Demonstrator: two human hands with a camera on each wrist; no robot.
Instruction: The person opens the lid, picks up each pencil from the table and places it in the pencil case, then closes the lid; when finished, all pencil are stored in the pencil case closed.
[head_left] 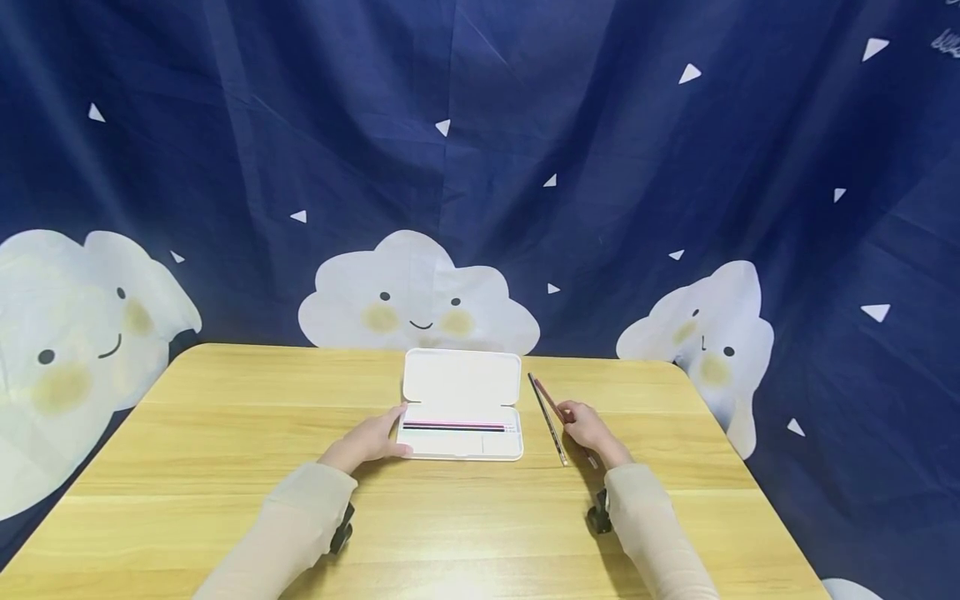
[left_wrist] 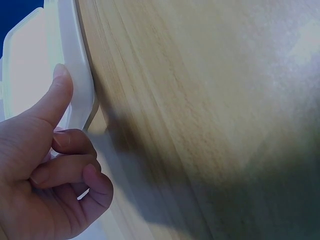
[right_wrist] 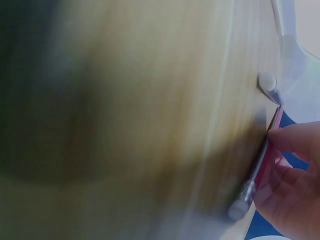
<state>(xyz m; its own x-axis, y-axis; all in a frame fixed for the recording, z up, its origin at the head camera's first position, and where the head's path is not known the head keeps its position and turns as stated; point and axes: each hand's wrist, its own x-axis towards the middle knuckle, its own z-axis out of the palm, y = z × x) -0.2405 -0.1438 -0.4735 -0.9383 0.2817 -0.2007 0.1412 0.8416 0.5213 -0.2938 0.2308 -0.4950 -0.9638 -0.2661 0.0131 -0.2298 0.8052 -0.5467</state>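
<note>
A white pencil case [head_left: 459,457] lies on the table with its lid [head_left: 461,377] folded back to the far side. Inside its tray are pencils [head_left: 453,427], pink and dark, lying sideways. My left hand [head_left: 369,439] grips the case's left end; in the left wrist view the thumb [left_wrist: 61,92] presses on the rim and the other fingers curl beside it. Right of the case, my right hand [head_left: 588,429] pinches a red pencil [right_wrist: 262,172] between thumb and fingers, its eraser end toward me. Just left of it lies a dark pencil [head_left: 548,419], slanting across the tabletop.
The light wooden table [head_left: 465,533] ends at a far edge close behind the case lid. Beyond it hangs a dark blue curtain [head_left: 495,100] printed with smiling clouds and white triangles. Black wrist devices [head_left: 600,512] sit under both sleeves.
</note>
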